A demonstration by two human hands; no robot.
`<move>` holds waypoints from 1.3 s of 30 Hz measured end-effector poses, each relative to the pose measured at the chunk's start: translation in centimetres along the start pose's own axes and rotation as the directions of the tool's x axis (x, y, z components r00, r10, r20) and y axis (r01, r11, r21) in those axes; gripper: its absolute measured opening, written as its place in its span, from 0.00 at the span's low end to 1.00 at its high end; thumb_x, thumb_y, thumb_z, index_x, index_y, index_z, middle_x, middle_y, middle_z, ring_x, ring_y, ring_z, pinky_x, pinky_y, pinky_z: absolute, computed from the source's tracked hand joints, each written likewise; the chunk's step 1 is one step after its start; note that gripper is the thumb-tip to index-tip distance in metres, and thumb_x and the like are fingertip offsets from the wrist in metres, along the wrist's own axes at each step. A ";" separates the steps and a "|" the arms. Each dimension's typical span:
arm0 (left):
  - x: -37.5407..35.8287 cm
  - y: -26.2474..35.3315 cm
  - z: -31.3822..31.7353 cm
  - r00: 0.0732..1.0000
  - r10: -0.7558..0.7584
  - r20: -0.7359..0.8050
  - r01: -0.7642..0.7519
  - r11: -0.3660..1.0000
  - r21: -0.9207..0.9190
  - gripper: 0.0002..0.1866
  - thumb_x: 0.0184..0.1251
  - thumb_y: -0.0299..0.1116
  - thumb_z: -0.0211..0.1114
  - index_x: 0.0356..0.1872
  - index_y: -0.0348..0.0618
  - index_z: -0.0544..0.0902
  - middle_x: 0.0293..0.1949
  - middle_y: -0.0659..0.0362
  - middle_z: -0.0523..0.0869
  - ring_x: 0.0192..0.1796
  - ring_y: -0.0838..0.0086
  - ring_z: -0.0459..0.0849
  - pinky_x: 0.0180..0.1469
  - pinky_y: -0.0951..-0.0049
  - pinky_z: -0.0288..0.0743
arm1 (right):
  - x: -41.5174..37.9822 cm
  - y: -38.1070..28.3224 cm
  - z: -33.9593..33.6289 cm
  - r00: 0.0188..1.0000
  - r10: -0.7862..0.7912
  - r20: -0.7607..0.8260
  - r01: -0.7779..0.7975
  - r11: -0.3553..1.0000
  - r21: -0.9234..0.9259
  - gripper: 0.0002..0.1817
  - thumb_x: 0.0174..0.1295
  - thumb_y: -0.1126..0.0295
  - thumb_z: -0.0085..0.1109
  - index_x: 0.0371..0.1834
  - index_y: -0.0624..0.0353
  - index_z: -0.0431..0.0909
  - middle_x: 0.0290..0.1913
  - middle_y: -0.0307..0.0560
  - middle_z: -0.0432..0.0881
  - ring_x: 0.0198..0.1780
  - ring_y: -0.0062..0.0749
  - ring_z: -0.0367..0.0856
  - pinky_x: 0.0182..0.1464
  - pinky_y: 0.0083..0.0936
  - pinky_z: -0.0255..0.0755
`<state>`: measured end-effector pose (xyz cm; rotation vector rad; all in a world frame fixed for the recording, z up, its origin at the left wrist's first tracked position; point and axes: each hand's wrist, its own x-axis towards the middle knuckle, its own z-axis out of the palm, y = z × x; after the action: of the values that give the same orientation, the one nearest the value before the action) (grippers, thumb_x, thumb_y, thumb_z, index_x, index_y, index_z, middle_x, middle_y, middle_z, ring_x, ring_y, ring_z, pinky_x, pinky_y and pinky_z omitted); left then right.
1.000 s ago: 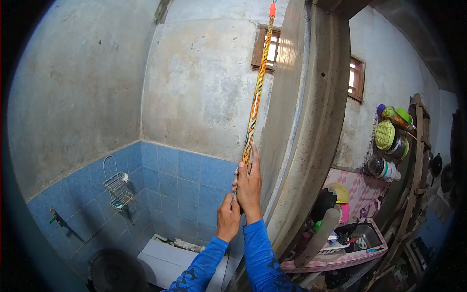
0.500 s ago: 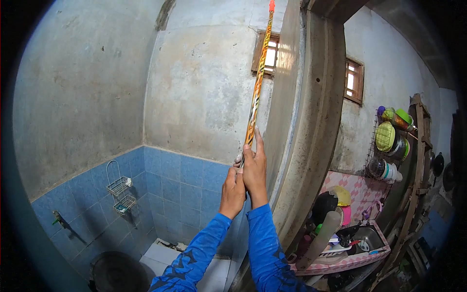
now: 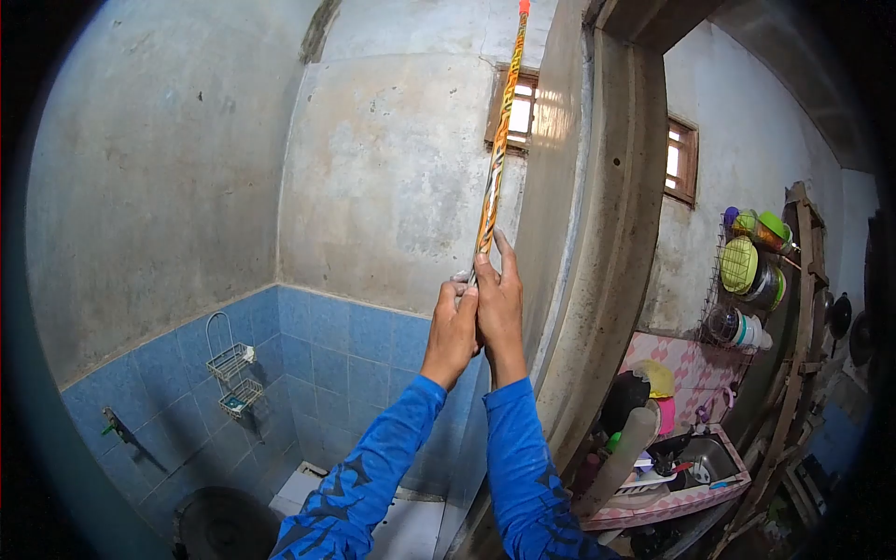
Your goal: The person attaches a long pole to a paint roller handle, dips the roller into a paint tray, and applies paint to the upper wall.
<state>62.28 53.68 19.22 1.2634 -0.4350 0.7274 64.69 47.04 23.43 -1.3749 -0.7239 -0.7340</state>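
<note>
A long pole (image 3: 502, 140) with an orange, yellow and black pattern rises upright, leaning slightly right, its red tip near the top edge. Both hands grip its lower part. My left hand (image 3: 452, 336) is closed round the pole at the lower left. Just right of it and a little higher, my right hand (image 3: 501, 313) is closed on the pole too, its index finger pointing up along it. The pole passes in front of a small wooden-framed window (image 3: 523, 110). Its lower end is hidden behind the hands.
A concrete door post (image 3: 602, 205) stands right of the hands. Blue tiles (image 3: 322, 350) with a wire rack (image 3: 231, 362) line the lower left walls, above a dark round container (image 3: 224, 525). Farther right are a sink (image 3: 714, 459), a dish rack (image 3: 740, 264) and a wooden ladder-like frame (image 3: 798, 345).
Both hands have moved up a little with the pole still held. The view has shifted very slightly.
</note>
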 end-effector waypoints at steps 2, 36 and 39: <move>0.9 0.6 0.4 1.000 0.002 -0.008 -0.002 1.000 -0.003 0.13 0.77 0.45 0.50 0.40 0.45 0.69 0.17 0.66 0.70 0.14 0.84 0.65 0.15 0.80 0.57 | 0.9 -0.8 0.0 0.999 -0.034 0.001 0.034 0.993 -0.111 0.29 0.71 0.64 0.48 0.75 0.51 0.57 0.28 0.49 0.83 0.29 0.30 0.82 0.37 0.30 0.74; 11.3 9.8 5.1 0.986 0.097 0.133 -0.100 0.995 0.013 0.12 0.72 0.40 0.55 0.37 0.41 0.73 0.19 0.63 0.75 0.15 0.82 0.68 0.15 0.79 0.58 | 18.2 -10.0 0.6 0.999 -0.038 -0.028 0.041 0.994 0.106 0.27 0.72 0.68 0.40 0.75 0.47 0.57 0.24 0.45 0.73 0.16 0.26 0.70 0.15 0.29 0.67; 12.0 10.3 5.5 0.985 0.113 0.132 -0.118 0.993 0.028 0.13 0.72 0.42 0.55 0.38 0.41 0.74 0.19 0.64 0.75 0.15 0.83 0.68 0.15 0.79 0.57 | 19.1 -10.5 0.6 0.999 -0.032 -0.033 0.034 0.996 0.085 0.26 0.72 0.67 0.40 0.74 0.46 0.58 0.24 0.45 0.74 0.17 0.26 0.71 0.15 0.29 0.67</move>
<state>63.98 52.78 35.83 1.3320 -0.6089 0.7555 67.36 46.35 45.09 -1.2739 -0.7464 -0.7409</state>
